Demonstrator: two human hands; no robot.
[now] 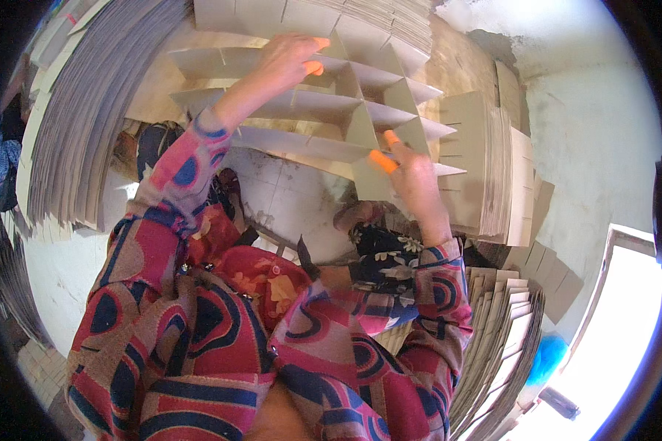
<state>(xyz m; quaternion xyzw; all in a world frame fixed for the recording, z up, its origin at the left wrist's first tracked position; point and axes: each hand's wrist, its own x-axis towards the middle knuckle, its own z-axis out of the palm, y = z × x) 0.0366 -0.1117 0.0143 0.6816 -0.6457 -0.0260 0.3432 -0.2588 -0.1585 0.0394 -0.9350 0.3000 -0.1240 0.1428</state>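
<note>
A partly slotted-together cardboard divider (pixel 320 105) stands on edge before me, with long strips running left to right and crosswise strips through them at the right. My left hand (pixel 283 62) is at its far side, closed on a cardboard strip between finger and thumb. Nearer and to the right, my right hand (pixel 413 180) pinches the near end of a crosswise strip. Orange covers sit on fingertips of both hands. The left ends of the long strips spread free of any crosswise piece. The slots under my fingers are hidden.
Tall stacks of flat cardboard strips stand at the left (pixel 88 110) and far side (pixel 390 22). Slotted pieces are stacked at the right (pixel 485 173), more at the lower right (pixel 493 345). A pale wall (pixel 588 140) and bright opening (pixel 625 309) bound the right side.
</note>
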